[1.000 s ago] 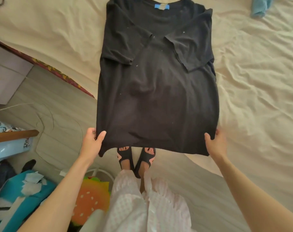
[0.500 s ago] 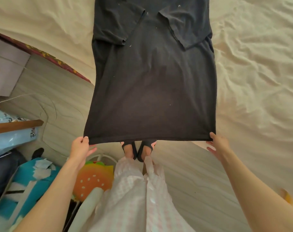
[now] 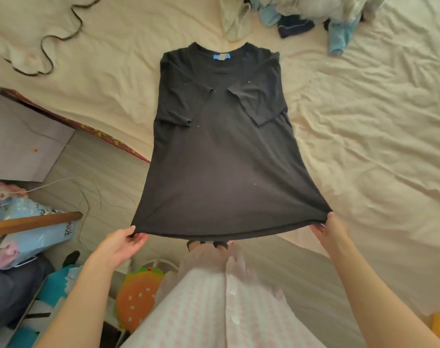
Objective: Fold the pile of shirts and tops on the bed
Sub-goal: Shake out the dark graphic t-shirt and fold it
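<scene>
Black T-shirt point(image 3: 224, 156) laid lengthwise at the corner of the bed point(image 3: 364, 121), collar end flat on the cream sheet, both short sleeves folded inward across the chest. Blue label point(image 3: 221, 57) visible inside the collar. Lower hem lifted clear of the mattress edge and stretched taut between two hands. Left hand point(image 3: 121, 244): fingers and thumb pinching the left hem corner. Right hand point(image 3: 332, 231): fingers curled round the right hem corner. Pile of unfolded clothes point(image 3: 309, 13) at the far edge of the bed, just beyond the collar, not touching the T-shirt. Burger-shaped cushion point(image 3: 138, 297) on the floor below the left forearm.
</scene>
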Motion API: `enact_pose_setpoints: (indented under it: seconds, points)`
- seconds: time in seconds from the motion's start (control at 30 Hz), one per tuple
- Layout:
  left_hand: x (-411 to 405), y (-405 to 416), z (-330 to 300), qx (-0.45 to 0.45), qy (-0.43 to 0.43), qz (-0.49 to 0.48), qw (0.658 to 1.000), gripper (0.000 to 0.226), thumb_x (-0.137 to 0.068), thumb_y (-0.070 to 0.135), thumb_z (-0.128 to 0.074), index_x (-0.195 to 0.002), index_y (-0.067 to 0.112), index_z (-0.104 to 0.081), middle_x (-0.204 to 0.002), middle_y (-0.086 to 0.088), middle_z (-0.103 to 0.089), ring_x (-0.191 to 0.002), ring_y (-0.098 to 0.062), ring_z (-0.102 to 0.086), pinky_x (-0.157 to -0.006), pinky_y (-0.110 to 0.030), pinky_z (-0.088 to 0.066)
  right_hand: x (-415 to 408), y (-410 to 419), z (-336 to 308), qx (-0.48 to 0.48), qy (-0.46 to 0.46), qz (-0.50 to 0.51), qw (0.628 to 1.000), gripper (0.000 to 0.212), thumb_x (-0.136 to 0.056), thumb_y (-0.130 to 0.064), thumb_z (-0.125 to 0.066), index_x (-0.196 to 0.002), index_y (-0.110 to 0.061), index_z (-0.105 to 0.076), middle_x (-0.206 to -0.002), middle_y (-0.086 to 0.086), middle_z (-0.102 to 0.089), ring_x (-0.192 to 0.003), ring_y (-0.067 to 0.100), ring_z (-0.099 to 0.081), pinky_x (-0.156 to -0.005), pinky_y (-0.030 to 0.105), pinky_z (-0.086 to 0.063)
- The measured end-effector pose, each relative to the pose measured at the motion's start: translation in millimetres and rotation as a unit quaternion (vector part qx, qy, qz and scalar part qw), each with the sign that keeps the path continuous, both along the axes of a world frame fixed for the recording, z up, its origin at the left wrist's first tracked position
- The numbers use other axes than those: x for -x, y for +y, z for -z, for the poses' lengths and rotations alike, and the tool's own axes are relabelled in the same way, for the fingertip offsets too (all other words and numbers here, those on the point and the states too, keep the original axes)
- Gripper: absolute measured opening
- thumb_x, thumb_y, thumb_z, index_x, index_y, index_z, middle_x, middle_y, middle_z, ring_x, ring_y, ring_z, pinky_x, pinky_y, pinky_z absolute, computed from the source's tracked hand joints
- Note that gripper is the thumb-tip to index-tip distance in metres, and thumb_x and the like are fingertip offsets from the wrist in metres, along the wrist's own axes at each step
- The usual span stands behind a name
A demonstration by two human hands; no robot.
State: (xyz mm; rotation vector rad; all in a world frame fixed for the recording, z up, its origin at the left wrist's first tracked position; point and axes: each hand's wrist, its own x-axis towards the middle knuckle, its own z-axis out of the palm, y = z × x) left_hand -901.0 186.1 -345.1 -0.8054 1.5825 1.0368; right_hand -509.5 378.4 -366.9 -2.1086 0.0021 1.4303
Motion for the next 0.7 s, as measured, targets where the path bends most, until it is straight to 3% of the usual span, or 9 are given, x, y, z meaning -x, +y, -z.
enact_pose_setpoints:
  seconds: [0.07, 0.13, 0.2, 0.3, 0.37, 0.43, 0.53, 0.63, 0.7]
  points:
    - [9.6, 16.3, -18.5, -0.035, -0.004, -0.036, 0.999, 0.015, -0.099, 0.002, -0.036, -0.102, -0.002, -0.05, -0.095, -0.016, -0.051, -0.111, -0.025, -0.049, -0.108, -0.038, -0.033, 4.8, 18.2, -13.8, -0.018, 0.032, 0.013, 0.999, 0.015, -0.1, -0.008, -0.036, -0.102, -0.002, -0.049, -0.128, 0.016, -0.051, -0.097, 0.028, -0.059, -0.086, 0.035, -0.046]
    - [20.3, 39.6, -34.6, -0.065, 0.015, -0.064, 0.996, 0.024, -0.099, 0.003, -0.038, -0.121, -0.003, -0.045, -0.106, -0.017, -0.052, -0.121, -0.026, -0.045, -0.11, -0.037, -0.031, 14.5, 39.4, -29.2, -0.043, 0.074, 0.035, 0.996, 0.018, -0.1, -0.006, -0.034, -0.086, -0.005, -0.046, -0.131, 0.013, -0.051, -0.101, 0.025, -0.056, -0.092, 0.034, -0.046]
    - [35.1, 68.8, -45.6, -0.102, 0.037, -0.089, 0.99, 0.032, -0.099, 0.004, -0.04, -0.13, -0.001, -0.04, -0.112, -0.015, -0.051, -0.124, -0.026, -0.045, -0.11, -0.036, -0.032, 25.5, 65.3, -39.2, -0.08, 0.108, 0.044, 0.99, 0.016, -0.099, -0.006, -0.035, -0.09, -0.003, -0.047, -0.132, 0.012, -0.05, -0.106, 0.023, -0.056, -0.082, 0.029, -0.051]
    - [62.5, 125.6, -53.9, -0.154, 0.052, -0.116, 0.98, 0.012, -0.097, 0.006, -0.044, -0.105, 0.0, -0.051, -0.102, -0.01, -0.052, -0.114, -0.022, -0.053, -0.09, -0.03, -0.05, 44.2, 117.9, -42.5, -0.119, 0.162, 0.048, 0.978, 0.008, -0.096, -0.004, -0.041, -0.099, -0.001, -0.048, -0.122, 0.016, -0.054, -0.112, 0.026, -0.056, -0.054, 0.027, -0.056]
    - [82.0, 171.3, -53.8, -0.181, 0.053, -0.129, 0.974, 0.008, -0.097, 0.007, -0.046, -0.099, 0.002, -0.052, -0.1, -0.01, -0.052, -0.108, -0.019, -0.055, -0.068, -0.027, -0.056, 60.2, 162.9, -42.5, -0.138, 0.194, 0.076, 0.968, 0.016, -0.089, 0.001, -0.046, -0.104, 0.001, -0.051, -0.107, 0.017, -0.058, -0.1, 0.026, -0.059, -0.046, 0.027, -0.054]
    - [104.1, 221.3, -45.5, -0.205, 0.056, -0.142, 0.967, 0.012, -0.096, 0.006, -0.046, -0.104, 0.0, -0.054, -0.096, -0.012, -0.054, -0.111, -0.02, -0.054, -0.057, -0.026, -0.057, 82.4, 211.1, -41.6, -0.157, 0.205, 0.087, 0.962, 0.024, -0.096, -0.004, -0.042, -0.118, 0.004, -0.049, -0.095, 0.018, -0.059, -0.086, 0.026, -0.059, -0.046, 0.029, -0.054]
    - [136.0, 297.7, -27.6, -0.231, 0.059, -0.145, 0.96, 0.013, -0.097, 0.005, -0.045, -0.09, -0.002, -0.053, -0.098, -0.013, -0.056, -0.109, -0.021, -0.054, -0.058, -0.025, -0.057, 115.9, 281.2, -27.5, -0.187, 0.208, 0.112, 0.954, 0.027, -0.1, -0.008, -0.039, -0.124, 0.001, -0.048, -0.084, 0.02, -0.064, -0.08, 0.027, -0.06, -0.046, 0.031, -0.054]
    - [159.9, 362.8, -7.4, -0.251, 0.069, -0.15, 0.954, 0.014, -0.097, 0.004, -0.045, -0.087, -0.003, -0.053, -0.092, -0.014, -0.056, -0.099, -0.021, -0.059, -0.062, -0.024, -0.057, 149.3, 346.3, -6.4, -0.213, 0.212, 0.133, 0.945, 0.027, -0.1, -0.006, -0.04, -0.122, 0.007, -0.048, -0.092, 0.022, -0.059, -0.081, 0.032, -0.061, -0.047, 0.035, -0.055]
    - [171.2, 394.7, 10.3, -0.266, 0.083, -0.131, 0.952, 0.016, -0.098, 0.006, -0.043, -0.09, -0.002, -0.054, -0.094, -0.012, -0.059, -0.094, -0.021, -0.061, -0.07, -0.028, -0.057, 169.7, 376.8, 10.1, -0.226, 0.22, 0.126, 0.941, 0.024, -0.1, -0.007, -0.039, -0.114, 0.01, -0.048, -0.102, 0.024, -0.058, -0.096, 0.037, -0.06, -0.055, 0.035, -0.057]
